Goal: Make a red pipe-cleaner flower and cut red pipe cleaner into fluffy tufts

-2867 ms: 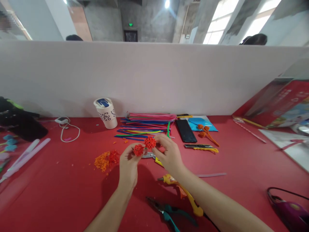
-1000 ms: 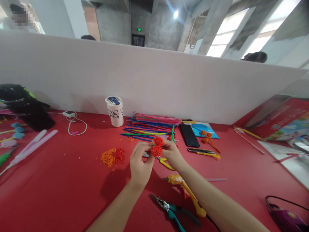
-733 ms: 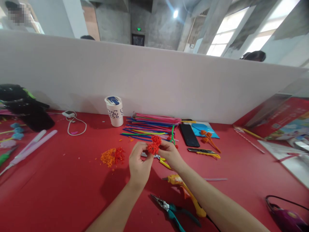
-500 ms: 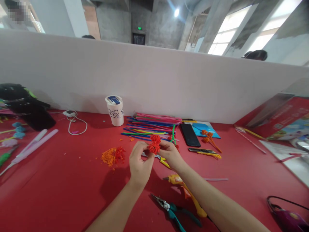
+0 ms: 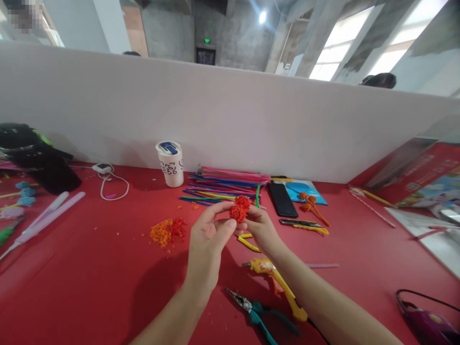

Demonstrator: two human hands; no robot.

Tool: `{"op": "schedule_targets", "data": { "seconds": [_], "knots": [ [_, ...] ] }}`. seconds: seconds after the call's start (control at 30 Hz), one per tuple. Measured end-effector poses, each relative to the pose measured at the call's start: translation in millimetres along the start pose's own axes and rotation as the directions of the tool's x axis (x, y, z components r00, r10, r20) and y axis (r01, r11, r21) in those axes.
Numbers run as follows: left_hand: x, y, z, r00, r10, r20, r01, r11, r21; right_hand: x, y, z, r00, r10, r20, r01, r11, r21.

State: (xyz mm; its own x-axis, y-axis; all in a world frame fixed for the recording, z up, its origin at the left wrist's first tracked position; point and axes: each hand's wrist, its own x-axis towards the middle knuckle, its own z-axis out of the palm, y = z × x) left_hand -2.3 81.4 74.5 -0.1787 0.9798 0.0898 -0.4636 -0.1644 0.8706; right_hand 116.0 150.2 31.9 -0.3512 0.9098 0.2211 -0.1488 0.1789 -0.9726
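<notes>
Red pompoms [image 5: 239, 211], two of them, are gripped by my left hand [image 5: 207, 235] and my right hand [image 5: 264, 231] above the counter [image 5: 97, 287], where one glue gun [image 5: 279, 281], one pair of pliers [image 5: 247, 305] and one black phone [image 5: 282, 200] lie.

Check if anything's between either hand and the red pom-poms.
Nothing visible. The left hand has thumb and index finger on the red pom-poms; the right hand meets them from the other side, its fingertips partly hidden. The yellow handles lie on the table below, not in between.
</notes>
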Motion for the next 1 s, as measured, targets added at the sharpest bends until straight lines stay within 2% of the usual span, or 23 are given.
{"op": "schedule_targets", "data": {
  "seconds": [0.13,0.3,0.43,0.53,0.63,0.8,0.9,1.0],
  "knots": [
    [1.8,-4.5,0.8,1.0,0.0,-0.008,-0.001,1.0,-0.015,-0.8,-2.1,3.5,0.999,-0.015,-0.033,0.013,0.999,-0.051],
    [4.4,-17.1,-2.7,0.995,0.063,-0.079,-0.056,0.995,0.087,-6.9,-1.9,8.3,0.999,0.004,-0.053,-0.013,0.985,-0.172],
    [8.0,-16.0,-8.3,0.985,0.115,-0.132,-0.1,0.988,0.119,-0.5,6.6,-0.1,0.994,0.043,-0.099,-0.073,0.942,-0.329],
    [10.4,-11.6,-12.5,0.988,0.118,-0.101,-0.103,0.984,0.143,17.4,18.5,-14.0,0.989,0.101,-0.108,-0.142,0.85,-0.507],
    [11.0,-8.8,-14.1,0.996,0.086,-0.04,-0.078,0.983,0.169,36.1,33.4,-24.4,0.982,0.176,-0.069,-0.174,0.7,-0.692],
    [9.2,-3.5,-12.0,0.994,0.108,-0.006,-0.103,0.968,0.229,51.5,54.9,-21.0,0.973,0.23,-0.02,-0.133,0.487,-0.863],
    [9.4,0.9,-11.9,0.995,0.101,0.007,-0.1,0.967,0.235,54.5,52.3,-13.8,0.977,0.211,0.007,-0.089,0.443,-0.892],
    [11.6,3.8,-14.3,0.997,0.065,0.051,-0.075,0.971,0.226,48.1,28.0,-10.6,0.989,0.141,0.049,-0.024,0.472,-0.881]
  ]
}}
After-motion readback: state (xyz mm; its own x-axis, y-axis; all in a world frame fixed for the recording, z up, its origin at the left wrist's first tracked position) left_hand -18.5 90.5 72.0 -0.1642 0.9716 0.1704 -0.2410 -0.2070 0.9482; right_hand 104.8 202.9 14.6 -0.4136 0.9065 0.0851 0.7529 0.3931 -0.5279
